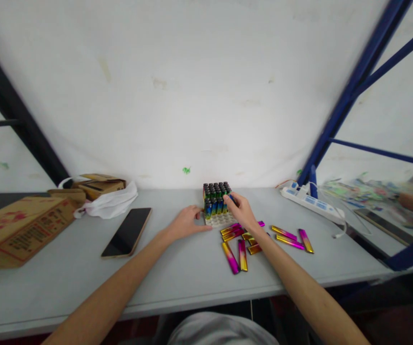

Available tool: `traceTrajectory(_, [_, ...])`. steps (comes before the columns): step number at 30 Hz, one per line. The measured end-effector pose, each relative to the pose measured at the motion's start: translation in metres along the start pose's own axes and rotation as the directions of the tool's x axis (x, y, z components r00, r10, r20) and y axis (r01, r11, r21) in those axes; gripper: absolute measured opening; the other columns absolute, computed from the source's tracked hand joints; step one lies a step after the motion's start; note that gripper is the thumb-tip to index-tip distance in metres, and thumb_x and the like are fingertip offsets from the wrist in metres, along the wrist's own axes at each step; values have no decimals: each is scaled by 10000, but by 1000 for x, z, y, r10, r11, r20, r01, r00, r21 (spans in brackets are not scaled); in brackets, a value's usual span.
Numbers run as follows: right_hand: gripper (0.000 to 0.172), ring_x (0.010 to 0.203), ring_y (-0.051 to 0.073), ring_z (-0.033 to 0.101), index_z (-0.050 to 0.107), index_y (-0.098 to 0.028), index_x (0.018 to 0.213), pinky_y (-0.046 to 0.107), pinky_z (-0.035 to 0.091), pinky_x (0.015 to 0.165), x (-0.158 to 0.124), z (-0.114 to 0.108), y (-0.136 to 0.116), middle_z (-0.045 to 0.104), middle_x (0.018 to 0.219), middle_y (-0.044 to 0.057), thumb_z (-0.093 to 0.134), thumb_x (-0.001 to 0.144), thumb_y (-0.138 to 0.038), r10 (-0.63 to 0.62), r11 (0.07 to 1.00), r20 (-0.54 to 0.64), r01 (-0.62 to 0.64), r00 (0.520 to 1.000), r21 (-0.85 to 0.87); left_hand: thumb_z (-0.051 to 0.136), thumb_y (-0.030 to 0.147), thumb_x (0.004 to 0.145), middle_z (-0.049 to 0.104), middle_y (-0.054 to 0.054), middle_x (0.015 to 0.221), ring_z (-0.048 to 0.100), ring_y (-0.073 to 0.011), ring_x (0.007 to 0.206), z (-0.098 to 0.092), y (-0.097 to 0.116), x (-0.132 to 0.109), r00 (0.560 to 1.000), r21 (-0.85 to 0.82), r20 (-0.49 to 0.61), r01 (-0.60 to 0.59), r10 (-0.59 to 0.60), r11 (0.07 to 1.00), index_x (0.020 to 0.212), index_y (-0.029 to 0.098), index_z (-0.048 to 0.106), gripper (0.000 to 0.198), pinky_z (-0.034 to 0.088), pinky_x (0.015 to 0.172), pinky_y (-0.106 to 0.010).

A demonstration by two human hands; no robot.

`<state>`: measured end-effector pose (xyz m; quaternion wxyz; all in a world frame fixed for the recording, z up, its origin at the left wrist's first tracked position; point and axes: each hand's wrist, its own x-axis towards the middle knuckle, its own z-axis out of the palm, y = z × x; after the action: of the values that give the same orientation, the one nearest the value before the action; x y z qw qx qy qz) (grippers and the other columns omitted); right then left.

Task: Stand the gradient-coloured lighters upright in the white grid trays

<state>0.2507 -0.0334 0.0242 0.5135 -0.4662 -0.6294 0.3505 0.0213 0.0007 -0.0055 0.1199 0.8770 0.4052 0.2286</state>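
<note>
Grey lap, shiny sticks by right hand (grip perhaps tight on lighter), left hand flat beside tray.

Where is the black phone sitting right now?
In the head view, the black phone lies flat on the table, left of the left hand, between it and the cardboard box.
</note>
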Motion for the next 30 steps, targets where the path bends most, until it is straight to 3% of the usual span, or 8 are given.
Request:
traceTrajectory(3, [453, 612, 126, 361, 454, -197, 622, 249, 285, 560, -9, 7, 7, 386, 604, -27, 518, 900, -548, -148, 965, -59, 131, 987, -226, 666, 738, 691, 607, -32, 789, 566, -214, 743, 0, 0, 0, 1000, -11, -2, -11, 10, 1000, 821, 188, 619, 567, 418, 678, -314])
traceTrajectory(6, [420, 588, 120, 340, 395, -202, 584, 258, 250, 560, -12, 9, 8, 342, 574, -34, 500, 889, -470, -149, 944, -71, 121, 986, -308, 666, 737, 694, 603, -33, 787, 564, -217, 745, 0, 0, 0, 1000, -10, -2, -10, 10, 1000, 837, 185, 624, 572, 415, 676, -313])
traceTrajectory(15, [382, 562, 117, 345, 377, -211, 564, 264, 234, 552, -14, 10, 11, 313, 545, -45, 462, 867, -426, -134, 935, -96, 94, 986, -341, 666, 728, 705, 594, -31, 789, 556, -207, 744, 0, 1, 1, 1000, 17, 21, 0, 0, 1000, 829, 177, 612, 567, 406, 687, -305])
traceTrajectory(22, [381, 587, 141, 500, 532, -209, 851, 256, 389, 599, -13, 6, 7, 555, 663, -29, 384, 1003, -524, -172, 943, 61, 182, 983, -279, 679, 718, 695, 608, -34, 797, 556, -208, 752, 0, 0, 1, 1000, 2, 8, 0, 0, 1000, 858, 175, 637, 568, 405, 683, -300])
traceTrajectory(26, [384, 820, 190, 568, 529, -206, 837, 294, 437, 767, -13, 6, 5, 609, 867, 54, 350, 1033, -484, -345, 784, 121, 356, 931, -509, 667, 730, 701, 618, -36, 800, 557, -205, 743, 3, -3, 1, 1000, 2, 4, -7, 7, 1000, 883, 174, 644, 586, 405, 686, -297])
traceTrajectory(28, [381, 872, 205, 579, 535, -202, 868, 300, 425, 790, -14, 8, 4, 623, 912, 77, 321, 1046, -462, -357, 695, 135, 359, 924, -623, 670, 730, 699, 618, -34, 800, 554, -200, 737, 4, -4, 1, 1000, 6, -6, -5, 5, 1000, 865, 176, 636, 579, 402, 681, -293])
traceTrajectory(30, [373, 830, 206, 605, 545, -201, 925, 285, 406, 729, -15, 12, 3, 647, 892, 75, 305, 1055, -454, -294, 654, 124, 294, 948, -697, 679, 725, 691, 616, -30, 796, 549, -196, 730, 5, -4, 1, 1000, -4, -15, -8, 8, 1000, 853, 178, 633, 572, 399, 673, -291])
